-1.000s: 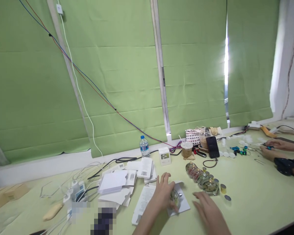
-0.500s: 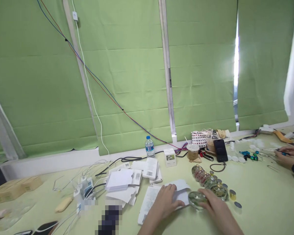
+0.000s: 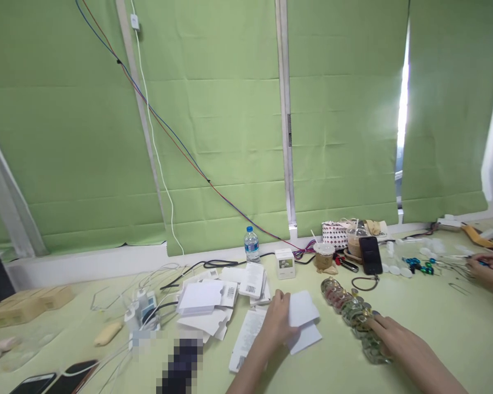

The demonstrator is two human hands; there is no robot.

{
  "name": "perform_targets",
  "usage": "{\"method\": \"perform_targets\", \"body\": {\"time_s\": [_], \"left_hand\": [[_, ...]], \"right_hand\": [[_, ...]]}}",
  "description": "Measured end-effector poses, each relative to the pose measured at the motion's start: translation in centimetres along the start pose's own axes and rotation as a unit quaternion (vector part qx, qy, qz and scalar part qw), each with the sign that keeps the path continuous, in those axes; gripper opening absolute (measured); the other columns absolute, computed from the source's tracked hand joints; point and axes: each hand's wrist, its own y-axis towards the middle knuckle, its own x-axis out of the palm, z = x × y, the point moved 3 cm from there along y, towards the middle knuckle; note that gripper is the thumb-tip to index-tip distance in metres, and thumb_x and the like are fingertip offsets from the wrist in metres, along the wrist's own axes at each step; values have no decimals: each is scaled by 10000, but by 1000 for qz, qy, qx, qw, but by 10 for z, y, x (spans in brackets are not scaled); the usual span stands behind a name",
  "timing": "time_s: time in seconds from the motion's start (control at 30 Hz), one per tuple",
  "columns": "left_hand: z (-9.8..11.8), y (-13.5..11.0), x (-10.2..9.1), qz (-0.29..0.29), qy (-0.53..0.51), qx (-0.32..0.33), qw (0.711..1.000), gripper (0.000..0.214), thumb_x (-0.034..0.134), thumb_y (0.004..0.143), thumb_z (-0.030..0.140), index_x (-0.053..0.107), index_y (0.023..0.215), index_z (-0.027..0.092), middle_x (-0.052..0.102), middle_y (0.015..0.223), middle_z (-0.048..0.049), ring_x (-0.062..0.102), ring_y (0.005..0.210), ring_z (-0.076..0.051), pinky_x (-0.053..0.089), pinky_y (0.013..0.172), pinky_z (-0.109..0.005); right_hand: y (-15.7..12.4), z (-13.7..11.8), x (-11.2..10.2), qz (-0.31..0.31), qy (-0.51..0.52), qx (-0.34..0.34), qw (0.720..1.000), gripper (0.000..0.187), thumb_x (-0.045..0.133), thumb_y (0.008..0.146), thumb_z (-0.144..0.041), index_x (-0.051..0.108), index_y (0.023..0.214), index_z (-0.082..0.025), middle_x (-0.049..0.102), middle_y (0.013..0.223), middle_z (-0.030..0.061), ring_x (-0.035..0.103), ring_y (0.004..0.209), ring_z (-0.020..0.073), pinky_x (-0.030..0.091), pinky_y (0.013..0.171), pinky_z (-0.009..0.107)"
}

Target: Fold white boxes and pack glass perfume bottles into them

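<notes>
Now holding folded white card in half-curled left hand | reaching right hand onto row of round glassy pieces beneath bent fingertips, can't tell if gripping | could scatter overlapping neighbours by tugging one sideways, or crumple card by over-squeezing

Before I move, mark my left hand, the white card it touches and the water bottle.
Left hand [image 3: 276,319], head view: its back.
White card [image 3: 303,309], head view: upper panel.
Water bottle [image 3: 252,247], head view: label.
</notes>
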Motion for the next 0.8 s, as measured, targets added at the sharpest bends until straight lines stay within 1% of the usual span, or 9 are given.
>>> {"method": "perform_targets", "body": {"time_s": [0.13,0.2,0.3,0.37,0.43,0.5,0.57,0.63,0.8], "left_hand": [[-3,-18,-35,85,15,-28,996,718,626,736,329,330,1357,122,372,1342,-157,429,1216,-307,365,1005,-356],[-14,-33,-53,132,59,-107,984,654,567,785,347,355,1348,91,405,1323,-179,482,1176,-320,400,964,-377],[-27,-57,-62,104,150,-223,958,598,568,792,427,503,1241,38,473,1282,-233,566,1064,-367,451,872,-433],[-27,-69,-57,86,208,-258,940,719,655,721,471,514,1267,26,478,1314,-266,503,1157,-430,394,951,-513],[-22,-73,-43,65,231,-237,941,885,720,643,501,437,1375,91,372,1452,-254,285,1341,-473,204,1066,-623],[-21,-71,-21,14,205,-189,960,940,746,600,510,389,1419,219,262,1540,-187,133,1401,-477,61,1050,-725],[-30,-69,0,7,207,-165,964,841,760,619,330,433,1391,272,281,1537,-163,162,1393,-486,43,1010,-777],[-49,-68,16,69,259,-159,950,664,668,704,154,509,1338,268,398,1480,-166,300,1357,-455,142,1010,-760],[-85,-69,36,315,384,-86,864,434,530,839,167,593,1256,268,601,1312,-123,494,1248,-363,319,1017,-652]], "right_hand": [[-8,-10,2,98,-42,-20,994,483,485,653,-40,649,1036,-284,682,1065,95,662,893,280,524,682,353],[-10,-34,2,146,-29,-46,988,350,511,774,-140,630,1073,-279,668,1084,109,646,925,300,519,721,390],[-3,-89,-1,150,6,-84,985,257,502,867,-189,607,1090,-261,660,1088,105,621,987,291,498,810,408],[14,-126,-5,105,34,-107,988,246,537,848,-170,610,1066,-258,662,1071,88,624,952,280,509,768,383],[45,-150,-13,67,56,-92,992,242,539,846,-137,620,1047,-246,661,1055,81,616,945,261,512,774,365],[86,-161,-20,48,57,-43,996,259,528,869,-131,615,1095,-221,639,1117,92,592,1020,247,499,852,343],[133,-163,-23,55,48,-18,997,314,514,879,-110,590,1170,-200,616,1171,115,573,1071,255,484,896,360],[176,-162,-18,58,33,2,998,310,518,895,-107,585,1186,-193,607,1194,124,567,1094,249,487,897,365],[239,-157,8,37,-13,35,999,304,570,921,-320,562,1194,-188,595,1217,72,625,995,203,531,835,416]]}}
